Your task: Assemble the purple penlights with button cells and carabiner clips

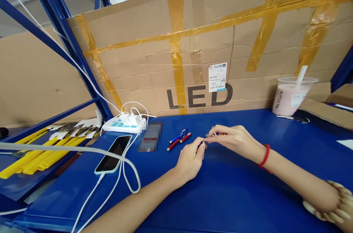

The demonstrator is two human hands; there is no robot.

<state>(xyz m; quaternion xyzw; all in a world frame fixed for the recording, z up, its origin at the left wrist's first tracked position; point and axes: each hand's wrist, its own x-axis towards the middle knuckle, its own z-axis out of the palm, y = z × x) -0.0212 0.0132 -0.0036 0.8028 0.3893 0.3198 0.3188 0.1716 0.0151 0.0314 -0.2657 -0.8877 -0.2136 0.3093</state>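
Observation:
Near the middle of the blue table (237, 196), my left hand (190, 159) is closed around a small dark purple item (203, 142), mostly hidden by the fingers. The fingertips of my right hand (234, 139) pinch at the same spot, touching or nearly touching the left fingertips. Small purple and silvery pieces (217, 133) show at the right fingers; whether they are held or lie behind is unclear. Left of the hands lie a blue pen-like tube (176, 137) and red pen-like tubes (173, 144) with silver ends.
A phone (114, 155) with white cables and a dark phone-like slab (151, 137) lie at the left, before a white power strip (124, 125). Yellow-handled tools (49, 154) are beyond the left edge. A pink drink cup (291, 97) stands back right against the cardboard (138, 75).

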